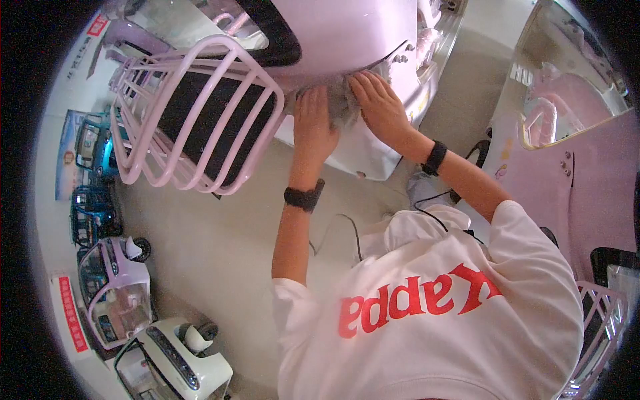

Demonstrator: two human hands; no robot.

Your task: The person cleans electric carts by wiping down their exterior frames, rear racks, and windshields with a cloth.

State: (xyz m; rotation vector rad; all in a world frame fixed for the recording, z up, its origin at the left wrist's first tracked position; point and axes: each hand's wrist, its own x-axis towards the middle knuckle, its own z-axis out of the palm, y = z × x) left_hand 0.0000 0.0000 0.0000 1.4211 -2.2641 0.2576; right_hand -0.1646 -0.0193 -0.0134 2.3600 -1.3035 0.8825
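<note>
A grey, fluffy-looking cloth [343, 101] is bunched against the lower edge of a pink vehicle's body [353, 37], above its white lower panel [363, 150]. My left hand [315, 123] holds the left side of the cloth, fingers pointing up toward the vehicle. On the other side, my right hand [387, 110] grips it with fingers bent over its edge. The two hands are a short way apart, with cloth between them. Part of the cloth is hidden under the fingers. Each wrist wears a black band.
A pink tubular rack [230, 110] with a black panel juts out left of my left hand. Another pink vehicle [593, 167] stands close on the right. Several small vehicles, among them a white one [190, 363], line the left wall. A thin black cable [357, 233] hangs near my body.
</note>
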